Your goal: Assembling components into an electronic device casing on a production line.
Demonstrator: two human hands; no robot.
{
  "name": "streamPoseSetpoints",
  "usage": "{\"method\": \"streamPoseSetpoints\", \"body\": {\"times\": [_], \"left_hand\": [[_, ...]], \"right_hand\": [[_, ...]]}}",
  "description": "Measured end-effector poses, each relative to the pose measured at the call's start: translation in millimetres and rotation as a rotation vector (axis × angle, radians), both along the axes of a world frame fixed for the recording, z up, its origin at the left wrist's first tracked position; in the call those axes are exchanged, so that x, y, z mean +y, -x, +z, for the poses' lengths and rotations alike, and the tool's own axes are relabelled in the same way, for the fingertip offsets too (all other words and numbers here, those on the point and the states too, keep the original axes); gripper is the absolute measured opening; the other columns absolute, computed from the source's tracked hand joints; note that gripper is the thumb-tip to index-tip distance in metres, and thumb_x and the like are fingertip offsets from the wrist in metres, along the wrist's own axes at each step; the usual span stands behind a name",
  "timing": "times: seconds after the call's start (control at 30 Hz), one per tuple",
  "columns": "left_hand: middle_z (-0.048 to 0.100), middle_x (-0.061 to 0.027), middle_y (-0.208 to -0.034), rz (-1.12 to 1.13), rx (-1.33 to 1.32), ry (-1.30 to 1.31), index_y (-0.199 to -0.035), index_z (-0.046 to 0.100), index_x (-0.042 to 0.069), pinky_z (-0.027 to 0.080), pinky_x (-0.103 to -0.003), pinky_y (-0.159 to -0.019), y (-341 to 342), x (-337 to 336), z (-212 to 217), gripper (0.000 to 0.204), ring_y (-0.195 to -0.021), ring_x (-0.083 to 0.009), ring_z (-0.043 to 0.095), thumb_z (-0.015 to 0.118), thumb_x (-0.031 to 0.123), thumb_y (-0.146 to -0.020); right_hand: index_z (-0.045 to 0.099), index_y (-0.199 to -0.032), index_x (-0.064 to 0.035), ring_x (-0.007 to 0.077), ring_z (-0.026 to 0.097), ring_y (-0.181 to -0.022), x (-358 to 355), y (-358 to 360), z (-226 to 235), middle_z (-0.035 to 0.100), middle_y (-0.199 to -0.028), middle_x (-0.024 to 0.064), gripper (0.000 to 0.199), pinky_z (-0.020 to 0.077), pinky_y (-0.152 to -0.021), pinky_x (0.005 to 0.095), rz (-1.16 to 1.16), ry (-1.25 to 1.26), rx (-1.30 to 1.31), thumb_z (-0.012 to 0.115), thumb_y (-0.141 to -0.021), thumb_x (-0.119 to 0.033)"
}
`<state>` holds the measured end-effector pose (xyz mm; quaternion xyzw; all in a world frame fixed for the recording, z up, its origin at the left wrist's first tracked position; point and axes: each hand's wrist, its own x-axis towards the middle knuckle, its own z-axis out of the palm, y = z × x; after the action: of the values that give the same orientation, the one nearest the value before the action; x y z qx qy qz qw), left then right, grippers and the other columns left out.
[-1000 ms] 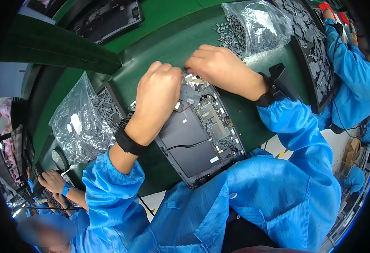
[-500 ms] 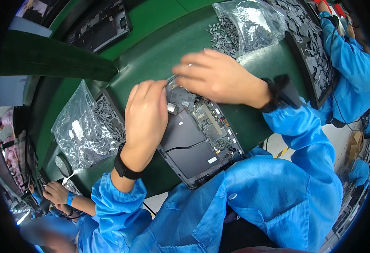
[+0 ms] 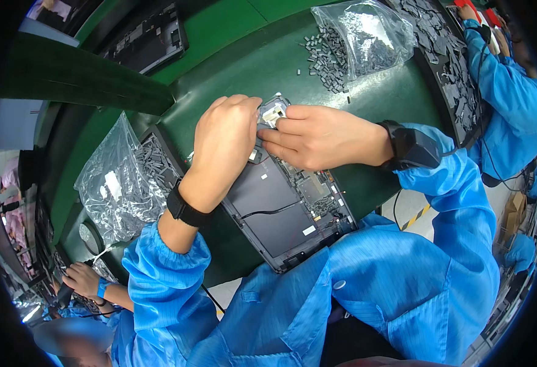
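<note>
An opened laptop base (image 3: 268,214) lies at a slant on the green table, its dark flat panel and green circuit board (image 3: 317,192) exposed. Over its far end are both my hands. My left hand (image 3: 222,150) is closed, fingers curled down at the far left corner; whatever they grip is hidden. My right hand (image 3: 326,137) comes from the right with fingers pinched together, beside a small pale part (image 3: 274,114) at the laptop's far end. I cannot make out what sits between its fingertips.
Small grey pieces (image 3: 326,58) spill from a clear plastic bag (image 3: 375,37) at the far side. Another clear bag (image 3: 118,189) stands left, by a tray of dark pieces (image 3: 158,162). A long tray (image 3: 455,73) holds dark flat parts. Co-workers' arms (image 3: 501,92) show at both sides.
My right hand has come down and nearer from above the laptop's far edge, its fingers now pinched. My left hand has shifted right and slightly away from me. The laptop base stays nearly in place.
</note>
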<state>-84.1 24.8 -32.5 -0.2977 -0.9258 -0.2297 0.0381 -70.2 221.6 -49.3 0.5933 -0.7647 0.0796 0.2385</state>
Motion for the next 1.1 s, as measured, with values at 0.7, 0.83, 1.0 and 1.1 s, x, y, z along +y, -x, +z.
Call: {"method": "streamPoseSetpoints", "body": {"times": [0.7, 0.83, 1.0, 1.1], "left_hand": [[0.071, -0.0136, -0.095, 0.023, -0.078, 0.013, -0.097, 0.072, 0.002, 0.05, -0.039, -0.081, 3.2, -0.9, 3.5, 0.017, -0.087, -0.0319, 0.064, 0.062, 0.006, -0.084], [0.071, -0.0134, -0.093, 0.023, -0.087, 0.007, -0.097, 0.072, 0.002, 0.05, -0.038, -0.08, 2.3, -1.7, 4.3, 0.017, -0.087, -0.0313, 0.064, 0.063, 0.006, -0.083], [0.071, -0.0126, -0.09, 0.013, -0.053, -0.006, -0.095, 0.072, 0.002, 0.05, -0.038, -0.076, 3.5, -0.7, -1.8, 0.016, -0.083, -0.0305, 0.064, 0.065, 0.007, -0.081], [0.07, -0.0119, -0.087, 0.012, 0.009, 0.026, -0.093, 0.072, 0.003, 0.051, -0.038, -0.073, 4.1, 0.4, -4.5, 0.015, -0.079, -0.0299, 0.064, 0.066, 0.007, -0.081]], "right_hand": [[0.071, -0.099, -0.0022, 0.0088, 0.051, -0.061, 13.1, -8.3, -15.1, 0.07, -0.107, 0.0069, 0.03, 0.0371, -0.053, 0.0238, -0.21, 0.124, 0.06, 0.064, -0.071, -0.01], [0.071, -0.098, -0.0034, 0.0084, 0.051, -0.059, 14.1, -11.6, -12.1, 0.071, -0.107, 0.0067, 0.029, 0.0364, -0.052, 0.0233, -0.237, 0.151, 0.035, 0.065, -0.07, -0.01], [0.072, -0.094, -0.0046, 0.0083, 0.05, -0.057, 7.4, -20.8, -9.5, 0.071, -0.106, 0.0066, 0.025, 0.0365, -0.052, 0.0243, -0.353, 0.113, -0.008, 0.066, -0.07, -0.01], [0.072, -0.092, -0.0044, 0.0081, 0.051, -0.057, 9.5, -19.5, -7.8, 0.071, -0.107, 0.0075, 0.024, 0.037, -0.052, 0.0246, -0.363, 0.081, -0.008, 0.065, -0.07, -0.011]]}}
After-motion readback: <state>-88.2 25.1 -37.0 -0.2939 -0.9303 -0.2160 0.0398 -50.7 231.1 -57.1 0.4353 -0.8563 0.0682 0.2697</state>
